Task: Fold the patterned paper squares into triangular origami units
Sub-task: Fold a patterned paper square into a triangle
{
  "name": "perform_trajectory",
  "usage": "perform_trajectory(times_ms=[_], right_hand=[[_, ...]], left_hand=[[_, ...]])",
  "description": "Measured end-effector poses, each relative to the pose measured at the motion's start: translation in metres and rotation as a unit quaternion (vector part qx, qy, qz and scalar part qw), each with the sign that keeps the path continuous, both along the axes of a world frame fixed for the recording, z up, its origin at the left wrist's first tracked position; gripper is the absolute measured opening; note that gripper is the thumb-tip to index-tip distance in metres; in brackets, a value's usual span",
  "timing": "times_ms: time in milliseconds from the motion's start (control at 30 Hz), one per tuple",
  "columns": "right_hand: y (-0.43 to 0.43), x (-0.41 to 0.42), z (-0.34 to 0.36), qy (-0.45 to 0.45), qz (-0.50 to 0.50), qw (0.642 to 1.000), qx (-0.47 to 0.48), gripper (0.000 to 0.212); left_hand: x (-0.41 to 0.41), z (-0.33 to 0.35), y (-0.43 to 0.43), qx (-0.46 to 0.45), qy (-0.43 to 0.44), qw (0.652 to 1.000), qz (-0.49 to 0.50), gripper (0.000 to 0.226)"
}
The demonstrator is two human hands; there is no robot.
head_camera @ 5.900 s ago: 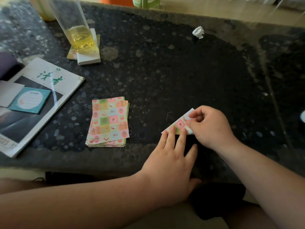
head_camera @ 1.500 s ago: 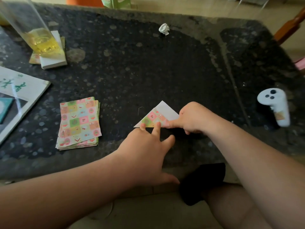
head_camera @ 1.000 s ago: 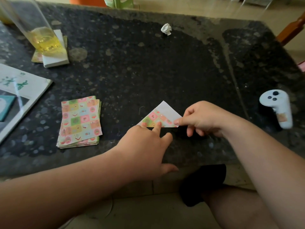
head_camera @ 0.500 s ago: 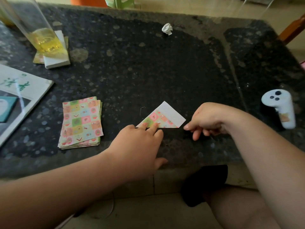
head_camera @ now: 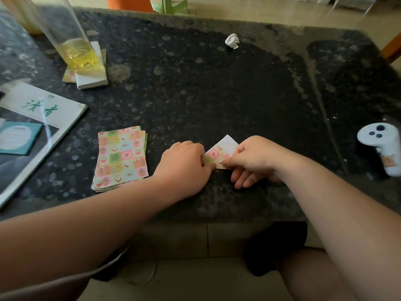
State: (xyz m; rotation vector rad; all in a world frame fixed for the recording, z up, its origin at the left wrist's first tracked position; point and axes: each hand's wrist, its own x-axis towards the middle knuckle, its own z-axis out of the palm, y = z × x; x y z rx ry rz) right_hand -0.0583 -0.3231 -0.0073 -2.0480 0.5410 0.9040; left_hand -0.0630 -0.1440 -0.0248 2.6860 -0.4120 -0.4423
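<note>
Head view | left hand curls round, right hand pinches pastel-checked folded paper triangle between them | risk: uneven pulls may skew the crease or tear it

i'm looking at a table top that is reading as dark speckled stone, polished and throwing soft reflections. the folded sheet is showing as thin matt paper, printed on one face and plain white on the other, and the stack of squares is looking like the same printed paper. the tall tumbler is coming across as clear glass, the magazine cover as slightly glossy paper, the ball as crumpled white paper, and the controller as smooth white plastic.
</note>
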Motion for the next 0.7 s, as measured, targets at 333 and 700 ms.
perform_trajectory(times_ms=[333,700], right_hand=[[0.006,0.008,0.005,0.028,0.046,0.996,-0.066,0.034],[-0.042,0.002,0.016,0.016,0.048,0.989,-0.142,0.024]], left_hand=[[0.035,0.009,0.008,0.052,0.116,0.991,0.033,0.034],[0.038,0.019,0.033,0.036,0.114,0.992,0.045,0.034]])
